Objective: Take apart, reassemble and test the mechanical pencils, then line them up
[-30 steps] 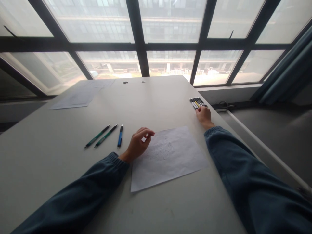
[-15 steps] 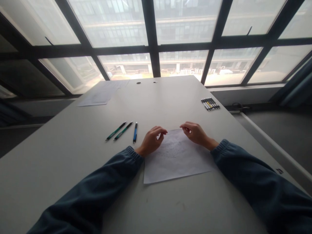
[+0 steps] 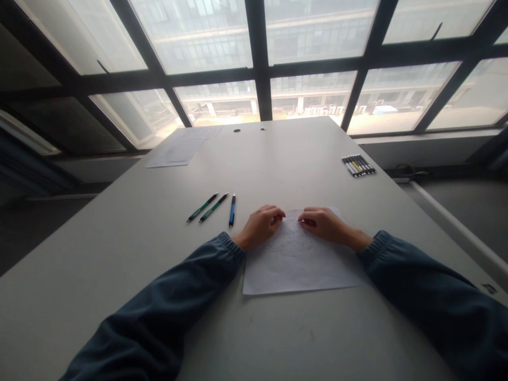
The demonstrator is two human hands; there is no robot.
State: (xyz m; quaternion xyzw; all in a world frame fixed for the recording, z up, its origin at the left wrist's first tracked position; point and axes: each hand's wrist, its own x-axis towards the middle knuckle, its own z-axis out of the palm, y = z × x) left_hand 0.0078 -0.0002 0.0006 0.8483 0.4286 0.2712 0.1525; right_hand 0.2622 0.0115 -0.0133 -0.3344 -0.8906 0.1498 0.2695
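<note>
- Here comes the right hand (image 3: 327, 226), and it's moved in: a second ago it was out at the pen row (image 3: 359, 165), half a second ago it was over the paper's far edge with its fingers more raised, and now those fingers are lower, just across from the left ones.
- The left hand (image 3: 260, 226) is at the paper's left part, fingers curled, thumb drawn in close to the fingertips; the clear gap that showed there half a second ago has narrowed. Whether anything is pinched there, I can't tell.
- Right fingers now: bent, the thumb tucked beneath, only a thin gap showing. Any hold on the paper? Can't tell from here.
- And the paper (image 3: 301, 270) itself: under and between both sets of fingers, spreading from the fingertips toward the person, faint markings just below the tips. Its near edge runs more level across the view than half a second ago.
- Left of the left fingers, the blue pen (image 3: 232, 211) lies nearest, two green pens (image 3: 202, 207) just past it, all three still lying side by side.
- Beyond the right fingers, off to the right, that pen row sits well apart, left alone now.
- Far ahead and left of the left fingers, the loose sheets (image 3: 170, 153) remain on the table (image 3: 119, 264).
</note>
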